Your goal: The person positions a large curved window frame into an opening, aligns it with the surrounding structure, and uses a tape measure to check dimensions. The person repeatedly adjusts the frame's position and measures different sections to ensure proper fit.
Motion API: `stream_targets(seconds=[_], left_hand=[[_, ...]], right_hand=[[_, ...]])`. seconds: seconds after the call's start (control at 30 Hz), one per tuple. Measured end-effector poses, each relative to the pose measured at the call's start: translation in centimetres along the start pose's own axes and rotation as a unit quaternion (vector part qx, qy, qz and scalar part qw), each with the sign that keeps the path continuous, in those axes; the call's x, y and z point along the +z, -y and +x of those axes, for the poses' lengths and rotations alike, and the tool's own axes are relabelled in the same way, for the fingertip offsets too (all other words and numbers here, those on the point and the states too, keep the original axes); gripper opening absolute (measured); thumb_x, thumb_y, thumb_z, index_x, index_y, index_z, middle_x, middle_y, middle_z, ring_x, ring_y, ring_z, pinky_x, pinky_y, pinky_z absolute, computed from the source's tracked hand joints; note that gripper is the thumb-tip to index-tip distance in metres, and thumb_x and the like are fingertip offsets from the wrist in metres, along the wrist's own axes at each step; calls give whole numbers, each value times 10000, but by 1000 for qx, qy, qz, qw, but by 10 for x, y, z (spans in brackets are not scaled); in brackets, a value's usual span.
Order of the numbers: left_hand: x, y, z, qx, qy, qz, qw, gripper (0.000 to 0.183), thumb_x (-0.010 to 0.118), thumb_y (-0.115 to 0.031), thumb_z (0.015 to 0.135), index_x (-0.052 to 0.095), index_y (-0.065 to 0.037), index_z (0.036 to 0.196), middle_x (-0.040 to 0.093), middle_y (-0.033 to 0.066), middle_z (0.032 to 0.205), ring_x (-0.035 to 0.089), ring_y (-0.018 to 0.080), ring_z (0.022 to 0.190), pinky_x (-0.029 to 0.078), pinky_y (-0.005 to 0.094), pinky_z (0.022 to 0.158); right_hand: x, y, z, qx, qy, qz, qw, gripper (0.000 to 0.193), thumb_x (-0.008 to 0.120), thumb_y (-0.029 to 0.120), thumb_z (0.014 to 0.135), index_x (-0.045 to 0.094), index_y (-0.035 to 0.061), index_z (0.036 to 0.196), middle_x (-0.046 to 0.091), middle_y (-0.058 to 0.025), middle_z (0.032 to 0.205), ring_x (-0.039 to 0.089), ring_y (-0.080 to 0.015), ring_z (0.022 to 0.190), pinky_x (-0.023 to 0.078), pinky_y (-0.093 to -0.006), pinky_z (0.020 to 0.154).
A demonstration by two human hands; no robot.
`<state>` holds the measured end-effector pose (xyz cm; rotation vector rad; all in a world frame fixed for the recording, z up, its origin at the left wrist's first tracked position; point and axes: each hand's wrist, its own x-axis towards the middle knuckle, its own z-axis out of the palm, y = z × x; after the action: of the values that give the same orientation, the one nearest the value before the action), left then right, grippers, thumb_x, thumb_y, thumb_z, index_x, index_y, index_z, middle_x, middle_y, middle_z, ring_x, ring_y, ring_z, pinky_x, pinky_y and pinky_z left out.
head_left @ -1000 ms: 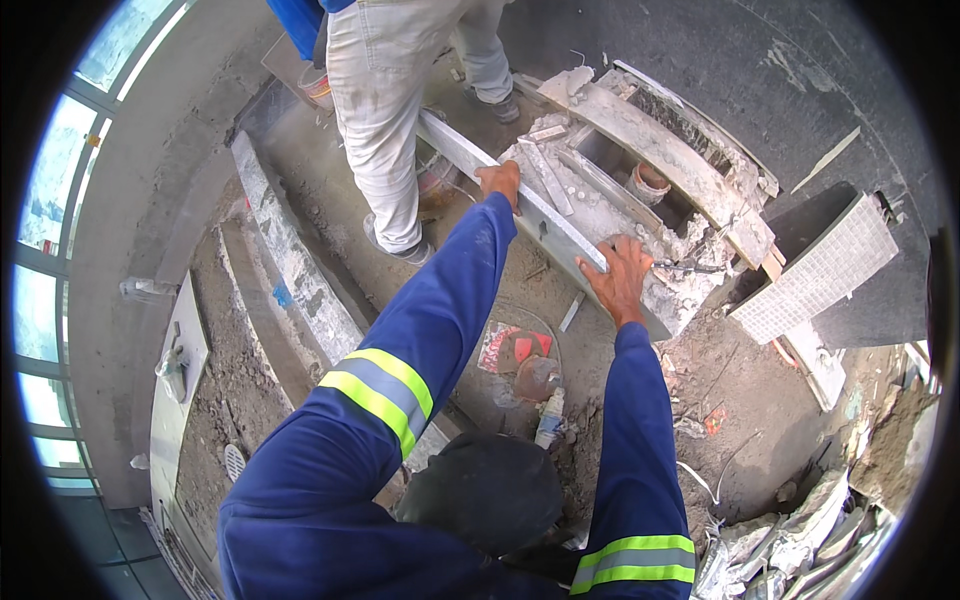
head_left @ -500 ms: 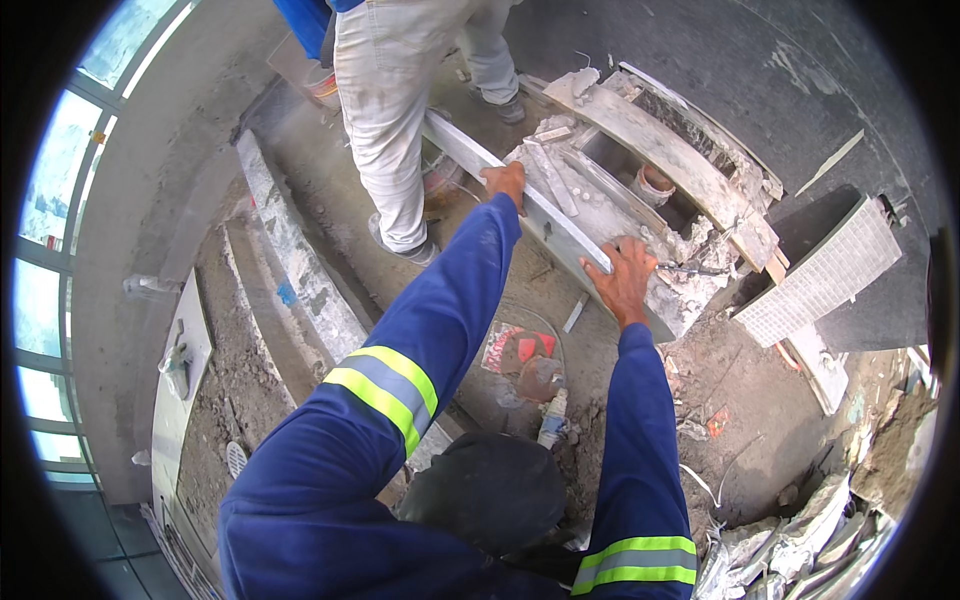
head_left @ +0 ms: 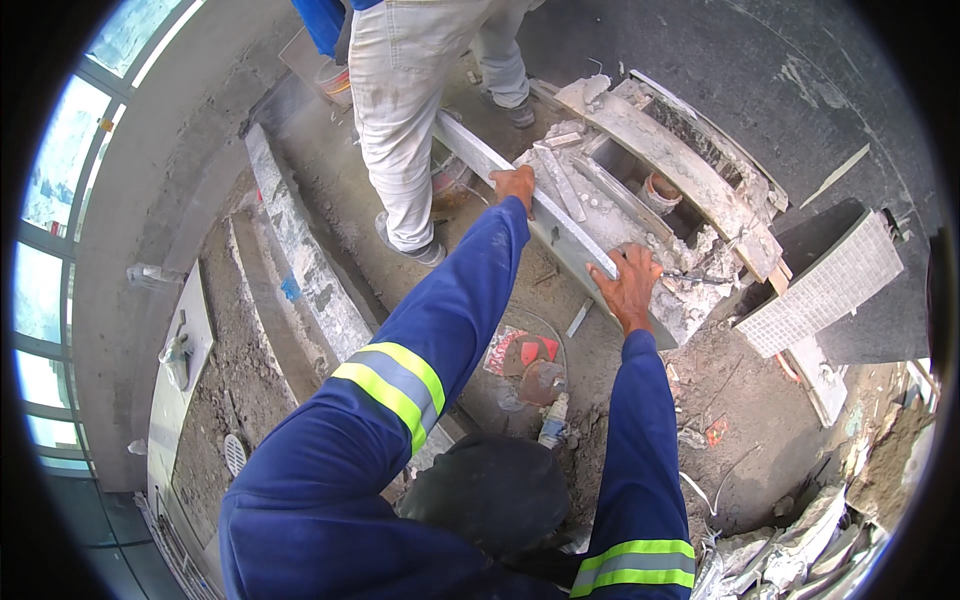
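Note:
A long, narrow grey slab (head_left: 560,228) with a pale upper edge stands on edge, slanting across the middle of the view. My left hand (head_left: 515,187) is closed over its upper edge, nearer the far end. Farther along, toward the near right end, my right hand (head_left: 630,285) grips the same edge, its thumb on the near side and fingers over the far side. The undersides of both hands are hidden. Just beyond the slab lies a rubble-covered masonry block (head_left: 690,315) with loose strips on it.
A person in pale trousers (head_left: 395,130) stands beside the slab's far end. Behind the block is an opening with a round pipe (head_left: 659,192). A tiled panel (head_left: 830,285) leans at right. Debris (head_left: 800,550) is heaped at lower right; a plastic bottle (head_left: 553,420) lies near a dark rounded shape (head_left: 490,490).
The whole view has shifted a little, so the surroundings appear slightly farther right. Both hands keep their hold on the slab, with little visible movement along it.

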<state>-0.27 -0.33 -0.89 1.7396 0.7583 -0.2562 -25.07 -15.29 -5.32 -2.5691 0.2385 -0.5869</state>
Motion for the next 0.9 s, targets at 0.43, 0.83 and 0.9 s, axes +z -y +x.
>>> stream_targets(seconds=[0.43,0.83,0.9], left_hand=[[-5,-10,-7,-52,61,-40,996,930,626,-148,939,83,-134,1694,266,230,1714,358,575,1491,403,845,1067],[-3,-2,0,-2,3,-8,1000,730,638,-210,900,331,8,1525,448,283,1571,554,579,1319,544,818,879],[-2,-1,1,-1,6,-11,1000,727,639,-214,904,334,8,1525,446,282,1573,555,577,1318,544,819,878]], right_hand=[[2,-4,-1,0,-5,12,1000,411,885,392,784,799,128,1087,596,-80,1173,488,-308,1219,344,-505,1034],[-2,4,1,6,4,-8,1000,407,889,390,780,800,136,1086,598,-77,1174,497,-307,1216,354,-499,1036],[-3,4,0,7,6,-10,1000,405,889,388,781,798,135,1083,599,-77,1176,497,-306,1218,353,-495,1033]])
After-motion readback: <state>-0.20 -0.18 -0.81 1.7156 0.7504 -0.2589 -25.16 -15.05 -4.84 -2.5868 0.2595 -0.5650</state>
